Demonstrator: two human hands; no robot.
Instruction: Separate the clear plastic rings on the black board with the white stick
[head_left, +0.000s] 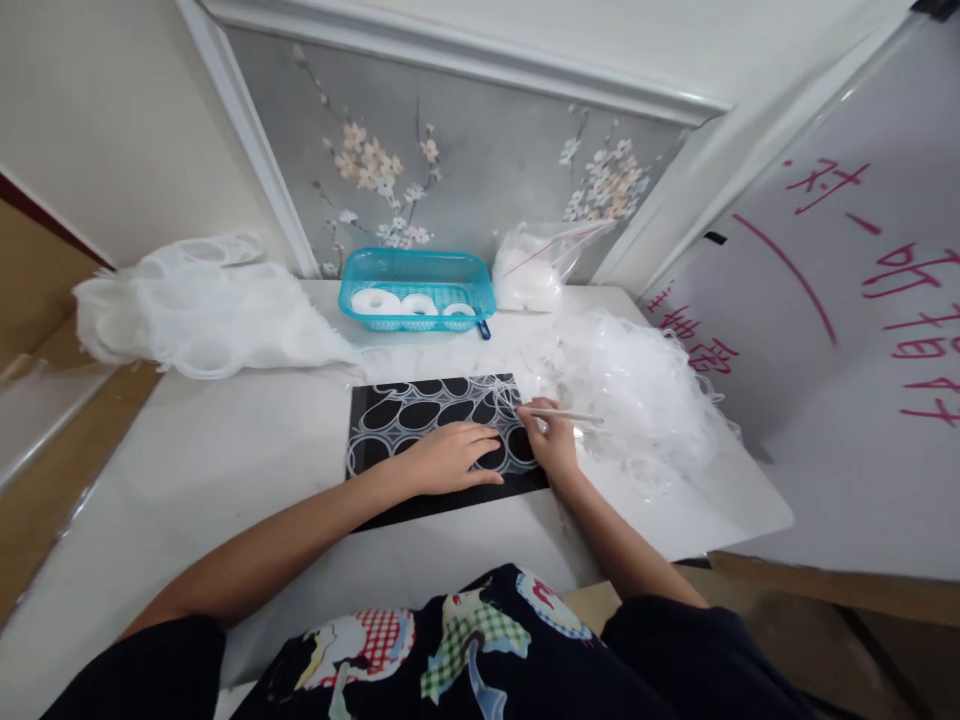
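A black mat (pixel 375 450) lies on the white table, covered by a clear sheet with white ring outlines (pixel 420 400). My left hand (pixel 450 455) rests flat on that sheet, fingers stretched out to the right. My right hand (pixel 551 440) sits at the mat's right edge, fingers pinched around a thin white stick-like tool (pixel 566 413) that points right over the clear scraps.
A heap of clear plastic scraps (pixel 637 390) lies right of the mat. A blue basket (pixel 417 270) with white rings stands at the back, a plastic bag (pixel 529 265) beside it. White ring-cut sheets (pixel 202 310) pile at the left. A whiteboard (pixel 847 330) with red writing leans at the right.
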